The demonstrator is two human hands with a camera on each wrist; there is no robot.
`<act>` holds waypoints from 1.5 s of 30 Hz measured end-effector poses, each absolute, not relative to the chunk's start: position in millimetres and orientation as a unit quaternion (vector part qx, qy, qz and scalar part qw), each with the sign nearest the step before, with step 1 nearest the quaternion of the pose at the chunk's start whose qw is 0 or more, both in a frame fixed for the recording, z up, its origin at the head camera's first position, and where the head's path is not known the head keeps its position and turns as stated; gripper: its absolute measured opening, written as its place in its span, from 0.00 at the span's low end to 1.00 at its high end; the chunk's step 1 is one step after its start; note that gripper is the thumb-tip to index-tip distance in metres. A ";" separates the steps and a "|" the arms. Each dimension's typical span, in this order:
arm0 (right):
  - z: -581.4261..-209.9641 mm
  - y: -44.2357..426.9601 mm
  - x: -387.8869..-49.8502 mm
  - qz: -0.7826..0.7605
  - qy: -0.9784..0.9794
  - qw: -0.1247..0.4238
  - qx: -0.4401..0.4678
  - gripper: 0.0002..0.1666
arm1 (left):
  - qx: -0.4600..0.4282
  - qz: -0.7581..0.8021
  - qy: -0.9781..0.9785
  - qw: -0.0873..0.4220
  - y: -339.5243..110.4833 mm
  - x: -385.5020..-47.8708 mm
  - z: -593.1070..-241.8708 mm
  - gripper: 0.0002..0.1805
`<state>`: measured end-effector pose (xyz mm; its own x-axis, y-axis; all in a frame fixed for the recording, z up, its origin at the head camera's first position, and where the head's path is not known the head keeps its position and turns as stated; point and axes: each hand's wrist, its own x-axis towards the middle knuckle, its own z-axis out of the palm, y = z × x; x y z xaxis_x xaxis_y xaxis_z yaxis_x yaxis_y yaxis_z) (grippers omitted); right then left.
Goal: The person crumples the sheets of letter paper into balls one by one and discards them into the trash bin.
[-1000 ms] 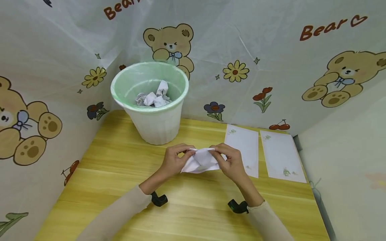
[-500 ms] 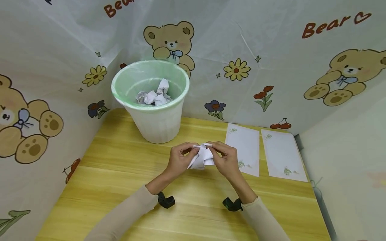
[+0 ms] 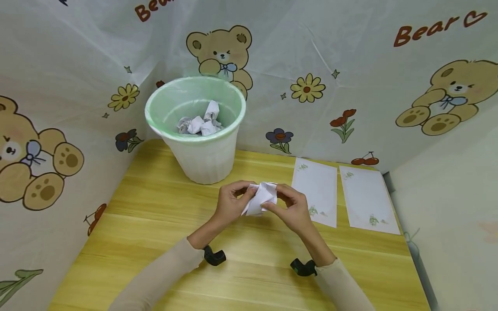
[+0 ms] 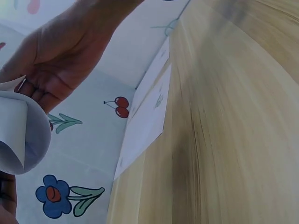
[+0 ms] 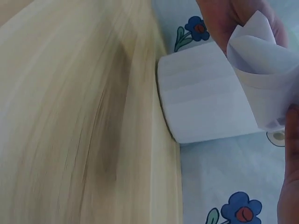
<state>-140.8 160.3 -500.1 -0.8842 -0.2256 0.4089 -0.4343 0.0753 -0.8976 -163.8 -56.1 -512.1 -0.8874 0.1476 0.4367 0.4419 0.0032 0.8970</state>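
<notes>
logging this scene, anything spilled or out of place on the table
Nothing stands out: the wastebasket stands upright, crumpled paper inside, two printed sheets lie flat, and the left hand and right hand hold bent paper.

A tabletop [image 3: 249, 276] with yellow, streaky wood grain carries a white bin [image 3: 206, 162], upright near the far left corner. Well to its right, two pale papers lie flat — a left sheet [image 3: 318, 183] and a right sheet [image 3: 369, 198] — with a strip of wood between them. Both bear small green prints; each is perhaps a single page.
</notes>
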 end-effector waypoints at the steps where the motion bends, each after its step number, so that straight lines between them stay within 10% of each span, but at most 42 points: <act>1: -500.0 158.7 -140.9 0.648 -0.725 0.082 0.221 0.25 | -0.211 -0.674 -0.699 0.112 -55.8 -163.0 -511.7 0.06; 27: -488.4 167.5 -142.9 0.712 -0.672 0.003 0.204 0.19 | -0.279 -0.665 -0.691 0.038 -64.9 -154.0 -506.2 0.21; 39: -483.4 166.2 -143.6 0.677 -0.706 -0.014 0.205 0.03 | -0.274 -0.652 -0.707 0.011 -62.6 -152.8 -507.6 0.06; 45: -480.4 174.6 -143.1 0.674 -0.694 -0.057 0.246 0.17 | -0.253 -0.677 -0.691 0.016 -69.7 -160.6 -505.7 0.06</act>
<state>-143.1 174.6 -480.4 -0.8720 -0.4195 0.2522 -0.2646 -0.0295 -0.9639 -160.6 -69.7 -505.7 -0.8710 0.3285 0.3652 0.3719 -0.0447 0.9272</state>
